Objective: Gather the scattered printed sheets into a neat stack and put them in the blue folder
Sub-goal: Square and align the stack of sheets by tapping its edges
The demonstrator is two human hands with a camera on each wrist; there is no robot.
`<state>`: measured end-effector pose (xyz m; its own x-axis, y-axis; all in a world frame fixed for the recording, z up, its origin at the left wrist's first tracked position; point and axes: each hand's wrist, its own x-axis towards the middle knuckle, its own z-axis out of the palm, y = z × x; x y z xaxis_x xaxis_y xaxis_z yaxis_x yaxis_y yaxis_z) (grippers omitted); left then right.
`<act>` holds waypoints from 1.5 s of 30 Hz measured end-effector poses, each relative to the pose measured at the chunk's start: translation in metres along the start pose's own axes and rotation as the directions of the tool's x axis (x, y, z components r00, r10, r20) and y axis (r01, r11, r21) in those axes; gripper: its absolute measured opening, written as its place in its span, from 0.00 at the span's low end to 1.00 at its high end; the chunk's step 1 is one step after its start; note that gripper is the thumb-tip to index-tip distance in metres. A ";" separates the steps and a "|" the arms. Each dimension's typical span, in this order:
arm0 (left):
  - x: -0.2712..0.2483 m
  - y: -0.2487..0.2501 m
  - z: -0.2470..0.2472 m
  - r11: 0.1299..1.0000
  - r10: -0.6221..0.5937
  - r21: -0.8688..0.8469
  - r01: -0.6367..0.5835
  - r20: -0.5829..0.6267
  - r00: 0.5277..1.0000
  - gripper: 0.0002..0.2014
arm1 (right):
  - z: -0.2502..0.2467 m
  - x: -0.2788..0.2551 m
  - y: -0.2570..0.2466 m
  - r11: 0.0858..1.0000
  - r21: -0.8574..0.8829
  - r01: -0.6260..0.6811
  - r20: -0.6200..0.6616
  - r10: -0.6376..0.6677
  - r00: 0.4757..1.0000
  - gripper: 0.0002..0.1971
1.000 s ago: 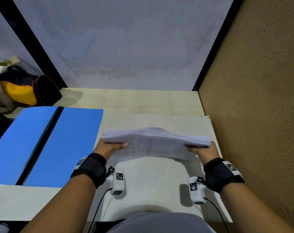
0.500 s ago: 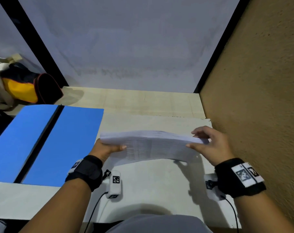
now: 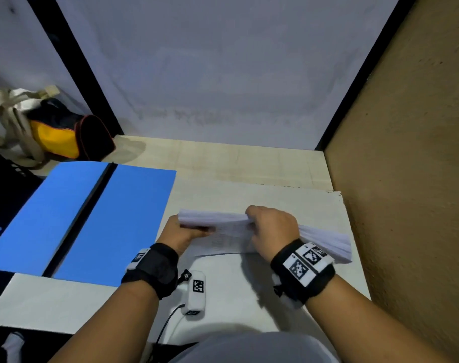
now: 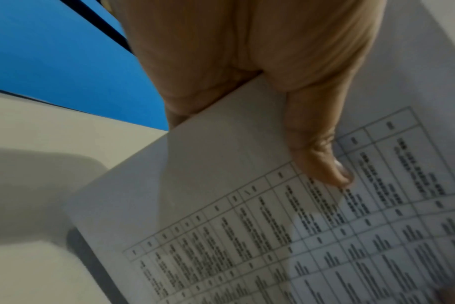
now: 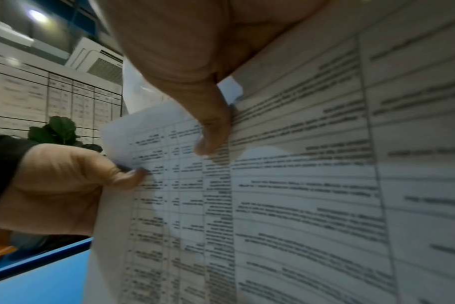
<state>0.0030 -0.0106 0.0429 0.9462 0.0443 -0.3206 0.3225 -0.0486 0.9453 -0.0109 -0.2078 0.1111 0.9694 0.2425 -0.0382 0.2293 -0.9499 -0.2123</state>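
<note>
Blue folder: flat blue card folder (image 3: 113, 221) with a black spine, lying open on the white tabletop (image 3: 236, 292), just to my left of the paper. Its near-right panel is bare and looks ready to take the stack.
White paper: thick stack of white printed sheets (image 3: 325, 239), tables of small print, held on edge above the tabletop. In the head view the right end splays out into loose layers; the left end looks tighter.
Left hand: my left hand (image 3: 182, 233) grips the stack's left end, thumb (image 4: 322, 162) pressed on the printed face, fingers behind.
Right hand: my right hand (image 3: 271, 229) is clamped over the top edge near the middle, thumb on the near face. The stack's right end juts out past this hand, unsupported.
Stack vs hands: paper sits between both hands, touching both; the folder touches neither.
Risk, fanning: with nothing holding the right end, I judge the loose sheets could slide or droop out when I swing left towards the folder.
Risk, misalignment: the edges look not yet squared; laid down like this the pile would probably sit ragged in the folder.
Risk, snag: a drooping corner could catch the folder's edge and fold under.
</note>
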 end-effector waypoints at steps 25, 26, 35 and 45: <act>-0.015 0.052 0.044 0.965 0.196 -0.159 -0.207 -0.085 0.977 0.19 | 0.004 -0.020 0.052 0.178 0.984 -0.019 -0.085 0.557 0.826 0.18; -0.014 0.049 0.045 0.973 0.181 -0.136 -0.188 -0.063 0.981 0.21 | 0.009 -0.021 0.052 0.158 0.986 -0.060 -0.042 0.574 0.817 0.19; -0.011 0.071 0.039 0.952 0.220 -0.206 -0.227 -0.055 0.974 0.24 | -0.010 -0.018 0.054 0.085 0.996 0.032 -0.074 0.549 0.833 0.20; -0.020 0.071 0.052 0.857 0.491 -0.087 -0.507 -0.158 0.857 0.30 | -0.013 -0.024 0.049 0.609 0.772 0.182 -0.518 0.436 0.735 0.39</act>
<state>0.0079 -0.0663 0.1131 0.9647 0.1723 0.1990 -0.2060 0.0231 0.9783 -0.0219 -0.2623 0.1140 0.8585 -0.3383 0.3855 0.2487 -0.3827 -0.8898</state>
